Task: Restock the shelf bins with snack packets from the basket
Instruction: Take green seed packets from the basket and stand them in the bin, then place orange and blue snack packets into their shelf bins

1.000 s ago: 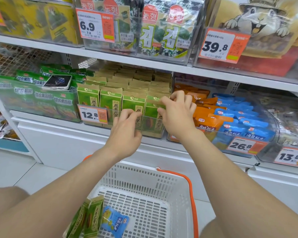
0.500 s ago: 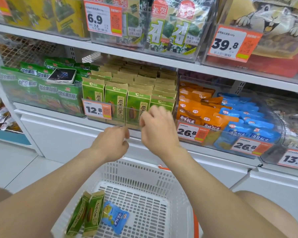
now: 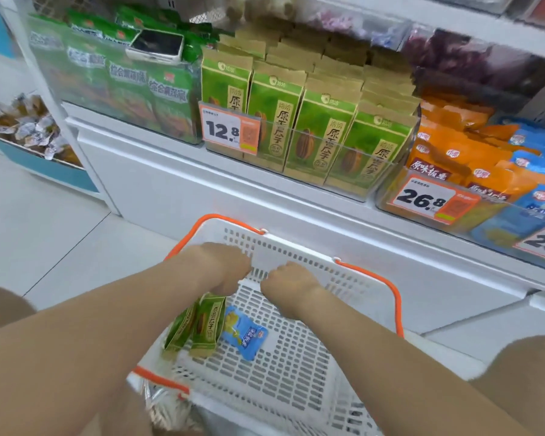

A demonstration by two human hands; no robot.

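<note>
Change: both hands have come down from the green packets in the shelf bin, where they were half a second ago, into the basket; the view has tipped down with them.
Left hand: the left hand [image 3: 224, 267] is over the far left part of the white perforated plastic basket with orange handles [image 3: 296, 369], fingers curled downward, right at the top end of the two green sunflower-seed packets [image 3: 199, 325]; whether it grips them or only touches them cannot be told through the blur.
Right hand: the right hand [image 3: 288, 283] hovers just beside the left, fingers curled into a loose fist, nothing visible in it.
Basket contents: the two green packets lie side by side against the left wall; a small blue snack packet [image 3: 244, 333] lies flat on the floor just to their right.
Shelf bin: the clear plastic bin of green and tan seed packets [image 3: 309, 127] stands above the basket, packets upright in rows, an orange and white price tag reading 12.8 [image 3: 230, 129] on its front.
Neighbours: a clear bin of orange and blue packets [image 3: 472, 171] to the right, tagged 26.8; a bin of green vegetable-crisp bags [image 3: 123, 86] to the left, with a white-edged phone [image 3: 156, 47] lying on top.
Far left: a blue tray of silver-wrapped sweets [image 3: 26, 127] sits low.
</note>
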